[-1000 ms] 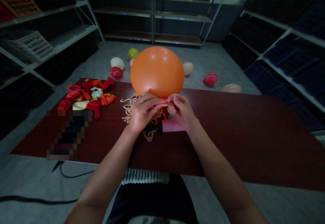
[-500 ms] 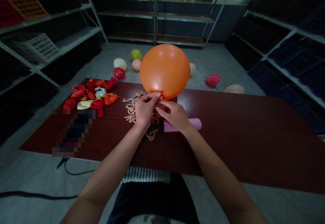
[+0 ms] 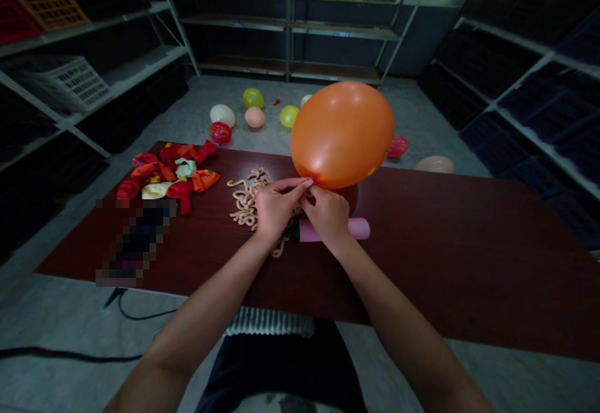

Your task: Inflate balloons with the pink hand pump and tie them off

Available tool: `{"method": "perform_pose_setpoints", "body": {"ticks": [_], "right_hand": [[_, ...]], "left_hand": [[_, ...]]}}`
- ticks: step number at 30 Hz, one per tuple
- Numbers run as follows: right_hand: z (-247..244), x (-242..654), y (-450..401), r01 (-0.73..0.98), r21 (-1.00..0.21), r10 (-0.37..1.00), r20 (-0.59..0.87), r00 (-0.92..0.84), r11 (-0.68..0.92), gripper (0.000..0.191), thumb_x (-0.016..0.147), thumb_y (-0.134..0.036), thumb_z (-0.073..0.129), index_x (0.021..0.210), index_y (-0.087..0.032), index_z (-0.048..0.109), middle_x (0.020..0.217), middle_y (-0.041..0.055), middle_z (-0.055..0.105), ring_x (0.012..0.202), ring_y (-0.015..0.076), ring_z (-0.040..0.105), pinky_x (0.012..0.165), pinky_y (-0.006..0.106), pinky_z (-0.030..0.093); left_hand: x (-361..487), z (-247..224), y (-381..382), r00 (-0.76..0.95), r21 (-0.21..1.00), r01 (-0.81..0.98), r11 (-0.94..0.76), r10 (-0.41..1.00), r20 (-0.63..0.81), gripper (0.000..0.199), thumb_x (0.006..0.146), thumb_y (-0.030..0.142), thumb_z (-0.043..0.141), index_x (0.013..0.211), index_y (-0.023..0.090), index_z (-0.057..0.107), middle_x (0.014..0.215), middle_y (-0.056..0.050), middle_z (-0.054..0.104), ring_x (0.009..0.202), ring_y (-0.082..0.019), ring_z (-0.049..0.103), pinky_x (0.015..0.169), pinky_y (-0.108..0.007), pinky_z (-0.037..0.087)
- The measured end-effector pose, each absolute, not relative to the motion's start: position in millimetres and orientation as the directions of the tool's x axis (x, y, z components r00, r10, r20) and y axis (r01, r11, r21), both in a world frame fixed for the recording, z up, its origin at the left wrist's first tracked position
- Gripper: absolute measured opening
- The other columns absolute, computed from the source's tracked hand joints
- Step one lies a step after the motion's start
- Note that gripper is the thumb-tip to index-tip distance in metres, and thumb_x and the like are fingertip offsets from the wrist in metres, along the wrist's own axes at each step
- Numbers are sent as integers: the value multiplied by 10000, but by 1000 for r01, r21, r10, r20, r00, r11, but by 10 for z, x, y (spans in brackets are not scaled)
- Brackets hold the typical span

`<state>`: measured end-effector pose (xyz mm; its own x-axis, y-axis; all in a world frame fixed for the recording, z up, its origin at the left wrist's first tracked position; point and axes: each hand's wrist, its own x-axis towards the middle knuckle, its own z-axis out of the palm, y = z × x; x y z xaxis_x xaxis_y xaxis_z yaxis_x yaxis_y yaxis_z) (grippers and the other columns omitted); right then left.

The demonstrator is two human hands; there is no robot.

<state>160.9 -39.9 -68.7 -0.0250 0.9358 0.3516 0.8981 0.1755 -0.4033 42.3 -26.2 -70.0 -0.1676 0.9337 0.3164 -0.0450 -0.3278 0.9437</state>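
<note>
An inflated orange balloon [image 3: 344, 132] tilts to the right above the table, its neck toward me. My left hand [image 3: 280, 205] pinches at the balloon's neck with thumb and finger. Right beside it, my right hand [image 3: 327, 213] has its fingers closed on the same neck; the fingertips of both hands meet there and hide the neck itself. Under my hands lies a heap of tan curled cords [image 3: 244, 204]. A pink cylinder [image 3: 360, 228] with a black end rests below my right hand, partly covered by it.
Uninflated balloons [image 3: 180, 189] are piled at the table's back left, with a blurred dark object [image 3: 140, 238] in front. The dark red table [image 3: 445, 244] extends right. Several inflated balloons [image 3: 222, 115] lie on the floor behind. Shelves [image 3: 337, 29] stand on three sides.
The orange balloon has swung to the right and now leans that way. Both hands have shifted slightly right, fingertips closer together. More floor balloons show behind it.
</note>
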Motion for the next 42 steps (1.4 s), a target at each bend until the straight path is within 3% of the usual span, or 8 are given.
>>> {"method": "perform_pose_setpoints", "body": {"ticks": [5, 9, 13, 17, 21, 29, 39, 42], "right_hand": [[-674, 1758, -285, 547, -731, 913, 338, -229, 408, 277, 964, -370, 522, 901, -210, 740, 862, 54, 770, 756, 175, 699, 706, 279, 472], [-615, 1876, -223, 100, -962, 947, 227, -228, 255, 350, 920, -482, 567, 761, -201, 701, 732, 16, 723, 593, 115, 629, 581, 242, 463], [-640, 1917, -176, -187, -975, 984, 141, -107, 120, 383, 846, -501, 657, 607, -204, 617, 555, -28, 605, 483, 81, 530, 497, 223, 402], [-715, 1908, -123, -328, -945, 1000, 15, -6, 12, 361, 689, -488, 796, 572, -213, 594, 527, -55, 549, 441, 62, 456, 423, 207, 337], [-729, 1914, -111, -356, -931, 996, -71, -52, -85, 361, 605, -488, 852, 586, -215, 617, 538, -55, 558, 455, 68, 471, 429, 212, 364], [-655, 1930, -206, -241, -970, 949, 54, -312, -24, 360, 781, -493, 749, 602, -194, 654, 547, -22, 615, 493, 88, 541, 515, 244, 414], [-565, 1949, -238, -318, -948, 923, 125, -365, 2, 352, 823, -496, 721, 646, -196, 675, 602, -15, 633, 564, 107, 583, 573, 257, 463], [-560, 1969, -236, -303, -953, 924, 126, -361, 12, 410, 860, -530, 673, 629, -191, 668, 599, -7, 633, 571, 101, 577, 588, 254, 464]], "left_hand": [[297, -673, -169, -164, 917, 101, -385, 903, 397, 85, 809, 282, 814, 850, 209, 801, 840, -34, 776, 754, -179, 734, 744, -310, 621], [184, -652, -111, -120, 839, 223, -497, 840, 529, 103, 867, 288, 771, 867, 185, 775, 811, -39, 762, 704, -163, 712, 669, -276, 588], [147, -621, -188, 235, 421, 421, -804, 545, 805, 110, 954, 246, 667, 994, 170, 737, 1000, -75, 748, 932, -191, 708, 844, -322, 580], [193, -607, -286, 524, 98, 440, -892, 344, 779, 181, 1009, 165, 545, 1145, 157, 665, 1216, -108, 693, 1057, -209, 690, 878, -318, 585], [230, -615, -307, 550, 258, 286, -923, 378, 745, 182, 1020, 164, 522, 1187, 144, 593, 1218, -112, 698, 1104, -194, 684, 938, -310, 567], [241, -622, -302, 191, 593, 291, -751, 653, 733, 88, 1042, 265, 495, 1009, 185, 515, 818, -12, 638, 667, -112, 629, 617, -214, 493], [166, -627, -213, 460, 480, 380, -791, 611, 644, 267, 974, 139, 510, 1232, 178, 455, 1078, -104, 629, 987, -208, 639, 855, -333, 515], [166, -648, -189, 465, 413, 419, -809, 582, 667, 117, 1013, 168, 484, 1128, 173, 505, 988, -84, 629, 909, -200, 640, 797, -324, 519]]}}
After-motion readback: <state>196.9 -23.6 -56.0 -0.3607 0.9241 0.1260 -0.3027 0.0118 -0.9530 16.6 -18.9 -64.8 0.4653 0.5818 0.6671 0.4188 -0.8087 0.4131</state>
